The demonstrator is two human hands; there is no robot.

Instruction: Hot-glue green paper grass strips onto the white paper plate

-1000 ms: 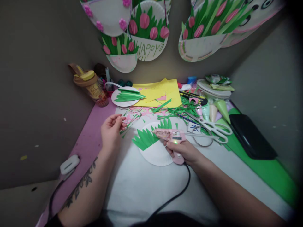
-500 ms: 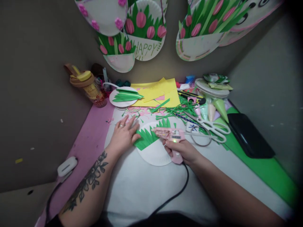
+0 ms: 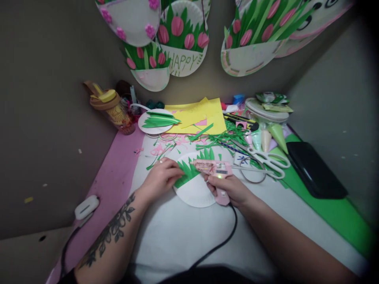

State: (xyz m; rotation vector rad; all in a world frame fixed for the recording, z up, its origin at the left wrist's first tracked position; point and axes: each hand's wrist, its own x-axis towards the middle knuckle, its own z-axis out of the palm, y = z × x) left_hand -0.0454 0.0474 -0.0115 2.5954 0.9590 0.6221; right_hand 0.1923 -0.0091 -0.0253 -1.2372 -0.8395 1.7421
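A pink glue gun [image 3: 220,173] is in my right hand [image 3: 226,188], its nozzle pointing left over the green paper grass [image 3: 186,173]. The zigzag-cut grass lies across a white paper plate [image 3: 194,193], whose lower part is bare. At the plate's left edge is my left hand [image 3: 164,175], palm down. Its fingers are bent and drawn together, the tips at the grass's left end. Whether anything is pinched between them I cannot make out. A small light glows on the glue gun, and a black cord [image 3: 219,244] trails from its handle toward me.
Green paper scraps [image 3: 216,136], yellow sheets [image 3: 204,114] and a small plate with green leaves [image 3: 155,122] lie behind. White-handled scissors [image 3: 272,163], piping bags [image 3: 276,136] and a black case [image 3: 315,169] are rightward. A tumbler [image 3: 112,110] stands back left; decorated plates [image 3: 183,63] hang above.
My left hand has drawn its spread fingers together and curled them at the plate's left edge. The right hand and glue gun stay almost in place.
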